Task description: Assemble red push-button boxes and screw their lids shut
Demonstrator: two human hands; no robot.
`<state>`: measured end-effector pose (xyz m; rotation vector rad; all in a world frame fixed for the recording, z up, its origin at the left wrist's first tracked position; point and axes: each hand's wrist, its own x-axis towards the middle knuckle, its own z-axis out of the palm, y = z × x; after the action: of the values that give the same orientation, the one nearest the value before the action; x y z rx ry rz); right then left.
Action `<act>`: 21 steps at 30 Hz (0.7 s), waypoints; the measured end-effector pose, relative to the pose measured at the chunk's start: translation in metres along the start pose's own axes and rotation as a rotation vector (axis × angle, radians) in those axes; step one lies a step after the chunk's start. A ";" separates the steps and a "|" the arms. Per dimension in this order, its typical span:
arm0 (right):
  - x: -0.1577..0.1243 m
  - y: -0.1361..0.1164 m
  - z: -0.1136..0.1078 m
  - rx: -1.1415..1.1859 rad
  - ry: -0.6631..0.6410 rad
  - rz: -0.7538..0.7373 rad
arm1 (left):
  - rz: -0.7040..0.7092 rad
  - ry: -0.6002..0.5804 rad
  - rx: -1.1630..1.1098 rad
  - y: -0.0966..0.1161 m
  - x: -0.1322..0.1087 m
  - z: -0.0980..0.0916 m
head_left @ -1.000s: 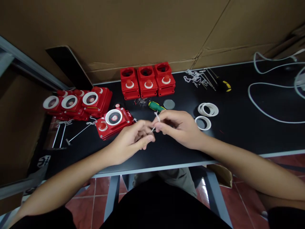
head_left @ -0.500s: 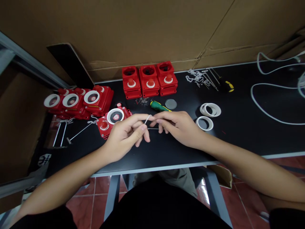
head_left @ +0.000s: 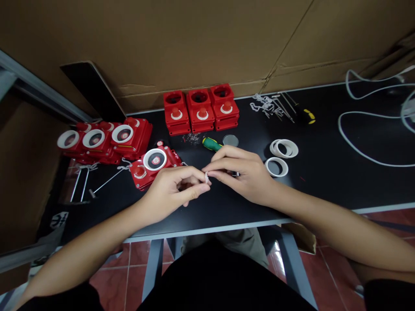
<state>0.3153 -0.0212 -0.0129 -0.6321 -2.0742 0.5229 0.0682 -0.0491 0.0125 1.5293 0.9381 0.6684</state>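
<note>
Between my hands is a small, bunched piece of white cord. My left hand pinches it between thumb and fingers, and the fingertips of my right hand close on its other side. A shiny metal end shows beneath my right hand; whether I hold it I cannot tell. Just behind my left hand lies a red box with a white ring and a round red knob. A green-and-yellow screwdriver handle is partly hidden beyond my right hand, near a clear disc.
Three red boxes stand at the back, and several ringed ones at left. Loose white rings lie right of my hand. White cords and metal rods, a black-and-yellow screwdriver and a white cable lie farther right.
The white cord was a raised loop between my fingertips; now it is bunched up small. My hands have come slightly lower, and the metal rod between them is now mostly covered.
</note>
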 end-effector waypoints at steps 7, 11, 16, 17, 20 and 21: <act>-0.001 -0.003 0.004 0.018 -0.025 0.072 | 0.263 0.093 0.013 0.000 0.002 -0.001; -0.004 -0.008 0.010 0.066 -0.096 0.047 | 0.334 0.166 0.036 -0.005 0.004 0.002; -0.005 -0.009 0.001 0.073 -0.139 0.104 | 0.291 0.223 0.031 -0.009 0.006 0.000; -0.004 -0.008 -0.002 0.057 -0.101 0.123 | 0.285 0.223 0.022 -0.009 0.007 -0.001; -0.001 -0.004 -0.008 0.064 -0.018 0.133 | 0.277 0.175 -0.009 -0.008 0.008 -0.001; 0.000 -0.004 -0.008 0.088 -0.014 0.113 | 0.276 0.156 -0.017 -0.007 0.008 0.000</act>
<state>0.3216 -0.0231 -0.0068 -0.6979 -2.0255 0.6810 0.0706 -0.0425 0.0046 1.6242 0.8409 1.0021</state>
